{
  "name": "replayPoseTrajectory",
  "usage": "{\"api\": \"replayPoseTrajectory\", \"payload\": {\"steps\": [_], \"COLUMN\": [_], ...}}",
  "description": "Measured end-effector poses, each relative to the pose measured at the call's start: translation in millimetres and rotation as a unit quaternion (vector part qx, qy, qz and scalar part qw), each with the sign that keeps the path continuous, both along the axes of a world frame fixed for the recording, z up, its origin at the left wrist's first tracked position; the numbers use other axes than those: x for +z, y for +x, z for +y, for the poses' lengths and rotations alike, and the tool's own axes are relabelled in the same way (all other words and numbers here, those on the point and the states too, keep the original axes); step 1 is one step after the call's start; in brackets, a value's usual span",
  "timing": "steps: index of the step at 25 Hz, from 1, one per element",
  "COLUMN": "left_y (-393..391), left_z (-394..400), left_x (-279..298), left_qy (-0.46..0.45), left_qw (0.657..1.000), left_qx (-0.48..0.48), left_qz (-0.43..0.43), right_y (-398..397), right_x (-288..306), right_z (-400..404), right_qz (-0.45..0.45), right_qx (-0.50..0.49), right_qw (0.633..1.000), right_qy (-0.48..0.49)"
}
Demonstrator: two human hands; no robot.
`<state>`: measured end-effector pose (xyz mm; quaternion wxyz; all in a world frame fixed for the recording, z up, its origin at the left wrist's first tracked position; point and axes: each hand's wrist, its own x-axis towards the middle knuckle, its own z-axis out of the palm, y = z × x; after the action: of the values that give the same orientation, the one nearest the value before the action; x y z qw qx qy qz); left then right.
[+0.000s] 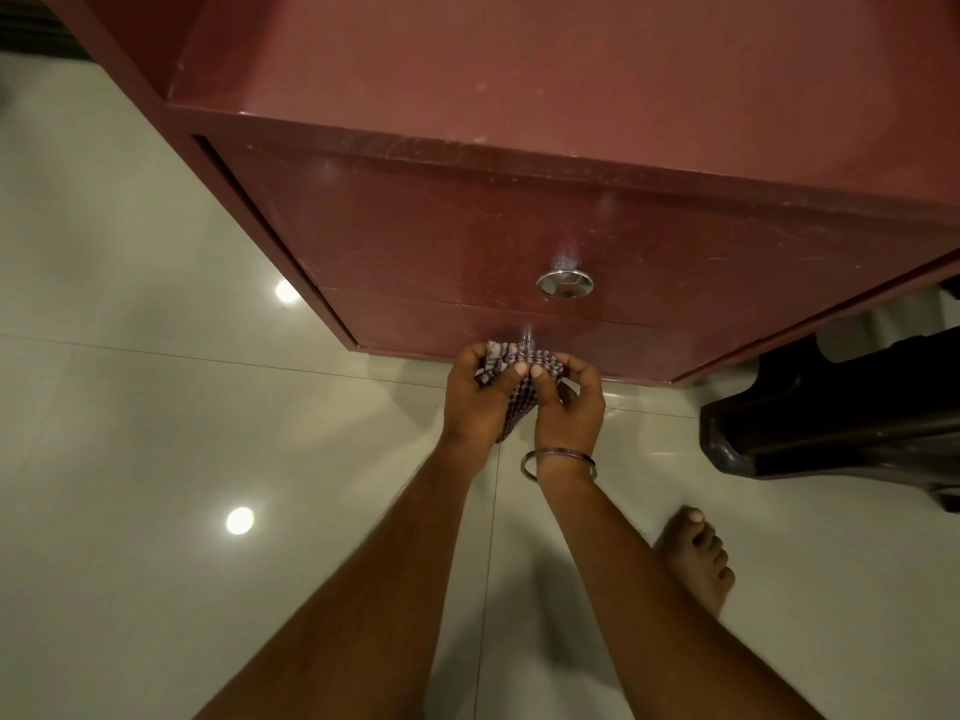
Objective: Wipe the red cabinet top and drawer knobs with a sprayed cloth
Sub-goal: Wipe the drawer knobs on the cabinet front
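Observation:
The red cabinet [519, 70] fills the upper part of the view, seen from above, with its top surface and two drawer fronts below. A shiny metal knob [564, 283] sits bare on the upper drawer. At the lower drawer, both hands hold a checked cloth [511, 402] bunched around that drawer's knob, which is mostly hidden; only its stem shows. My left hand [478, 397] grips the cloth's left side. My right hand [569, 402], with a metal bangle on the wrist, grips the right side.
Glossy pale floor tiles [130, 407] reflect ceiling lights. A dark plastic chair [831, 418] stands at the right, close beside the cabinet. My bare foot [696, 558] rests on the floor below the chair.

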<state>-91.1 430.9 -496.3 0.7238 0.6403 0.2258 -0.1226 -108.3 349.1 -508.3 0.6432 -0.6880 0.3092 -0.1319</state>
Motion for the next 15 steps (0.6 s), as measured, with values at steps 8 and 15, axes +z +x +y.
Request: {"api": "replayPoseTrajectory", "payload": {"steps": [8,15], "left_y": [6,12], "left_z": [-1,1], "left_x": [0,-2], "left_qy": [0.018,0.072], "left_qw": [0.997,0.994], "left_qx": [0.004,0.001], "left_qz": [0.074,0.086], "right_y": [9,12], "right_x": [-2,-2], "right_z": [-5,1], "right_qz": [0.04,0.076], "right_qx": [0.053,0.029], "right_qw": [0.997,0.996], "right_qy": [-0.037,-0.017]}}
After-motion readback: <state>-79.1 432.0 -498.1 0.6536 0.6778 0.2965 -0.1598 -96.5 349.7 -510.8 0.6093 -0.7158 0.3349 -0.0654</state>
